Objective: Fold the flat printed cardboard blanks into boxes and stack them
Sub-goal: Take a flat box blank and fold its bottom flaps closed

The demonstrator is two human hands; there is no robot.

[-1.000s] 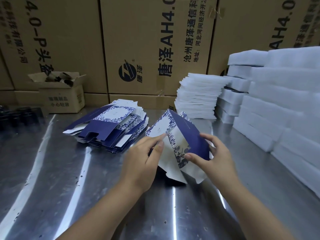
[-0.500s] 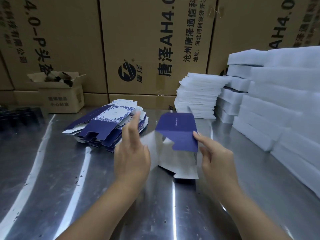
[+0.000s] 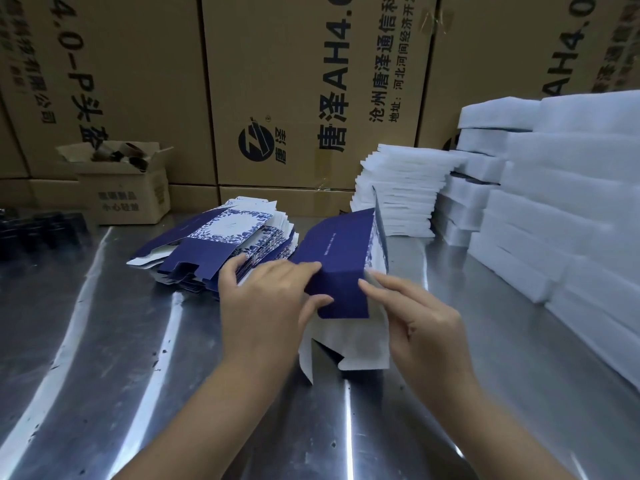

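A half-formed box [image 3: 341,258], dark blue outside with a blue-and-white flower print on one side, stands on the steel table [image 3: 114,358] between my hands. Its white inner flaps hang open toward me. My left hand [image 3: 266,303] grips its left side, fingers pressing on the blue panel. My right hand [image 3: 420,323] holds the right side, fingertips on the blue flap's front edge. A pile of flat printed blanks [image 3: 221,247] lies just left of and behind my left hand.
White foam sheets [image 3: 401,192] are stacked behind the box, and taller white foam blocks [image 3: 568,209] fill the right side. Large brown cartons [image 3: 311,91] wall the back. A small open carton [image 3: 124,188] and dark objects [image 3: 38,230] sit at far left.
The blank has gone from a tilted, partly opened sleeve to an upright box shape. Both hands moved in onto the blue top panel and pressed it down.
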